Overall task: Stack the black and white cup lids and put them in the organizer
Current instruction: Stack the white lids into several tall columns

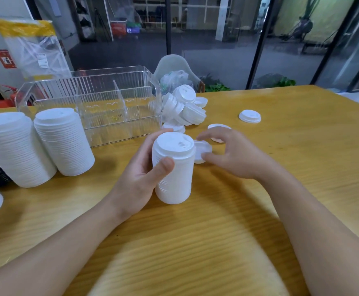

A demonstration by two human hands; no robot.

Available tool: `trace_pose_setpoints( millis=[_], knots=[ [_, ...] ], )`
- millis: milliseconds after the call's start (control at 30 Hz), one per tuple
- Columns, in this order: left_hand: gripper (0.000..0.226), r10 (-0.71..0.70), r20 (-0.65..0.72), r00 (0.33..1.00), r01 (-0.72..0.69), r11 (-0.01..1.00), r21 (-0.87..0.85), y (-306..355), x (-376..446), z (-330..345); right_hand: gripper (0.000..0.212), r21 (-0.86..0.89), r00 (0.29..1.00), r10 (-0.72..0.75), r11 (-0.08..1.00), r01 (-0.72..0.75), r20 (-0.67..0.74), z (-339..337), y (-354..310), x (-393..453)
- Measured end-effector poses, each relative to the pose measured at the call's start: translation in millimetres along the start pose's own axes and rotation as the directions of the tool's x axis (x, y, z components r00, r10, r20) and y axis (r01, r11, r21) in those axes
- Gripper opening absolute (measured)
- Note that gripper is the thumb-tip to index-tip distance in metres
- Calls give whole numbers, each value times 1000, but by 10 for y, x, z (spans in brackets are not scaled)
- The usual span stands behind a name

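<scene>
Tall ribbed stack of white plastic cup lids (173, 167), gripped upright by left hand (140, 169).
Right hand (227, 152) pinches a blurred single white lid (202, 151), partly hidden behind the stack.

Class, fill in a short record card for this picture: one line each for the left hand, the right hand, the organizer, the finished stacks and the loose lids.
Left hand: grips an upright stack of white lids
Right hand: pinches a single white lid beside that stack
Organizer: clear, divided, no lids inside
Finished stacks: two tall white ones, left of the organizer
Loose lids: white pile right of the organizer, a few scattered
</scene>
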State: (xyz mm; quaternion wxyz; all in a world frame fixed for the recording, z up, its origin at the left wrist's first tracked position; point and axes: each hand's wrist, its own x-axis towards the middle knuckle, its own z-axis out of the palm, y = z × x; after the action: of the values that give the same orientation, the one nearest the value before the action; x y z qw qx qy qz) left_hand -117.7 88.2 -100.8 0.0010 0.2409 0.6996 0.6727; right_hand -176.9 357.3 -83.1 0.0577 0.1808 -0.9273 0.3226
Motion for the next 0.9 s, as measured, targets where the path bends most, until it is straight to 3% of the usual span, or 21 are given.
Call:
trace_pose_setpoints(
  millis=[133, 233, 400, 567, 800, 900],
  knots=[
    [59, -35, -1, 999, 35, 999, -24, -55, 9, 5, 52, -73, 998, 63, 995, -62, 16, 147, -30, 1],
    [59, -48, -9, 999, 47, 997, -55, -84, 2, -9, 52, -149, 997, 72, 986, -68, 16, 186, -23, 23],
    [62, -46, -8, 999, 46, 998, -32, -90, 6, -13, 18, -49, 998, 36, 998, -34, 44, 150, 18, 17],
    [61, -27, -83, 996, 26, 1000, -12, -80, 20, -30, 26, 12, 989, -37, 999, 36, 145, 114, 4, -11],
    [53, -21, -150, 988, 22, 1000, 1, -111, 38, -29, 2, 112, 997, 7, 994, 2, -79, 264, -70, 46],
    [54, -30, -152, 988, 29, 1000, -6, -113, 40, -38, 12, 169, 996, 25, 986, -9, -89, 336, -77, 55]
  ],
)
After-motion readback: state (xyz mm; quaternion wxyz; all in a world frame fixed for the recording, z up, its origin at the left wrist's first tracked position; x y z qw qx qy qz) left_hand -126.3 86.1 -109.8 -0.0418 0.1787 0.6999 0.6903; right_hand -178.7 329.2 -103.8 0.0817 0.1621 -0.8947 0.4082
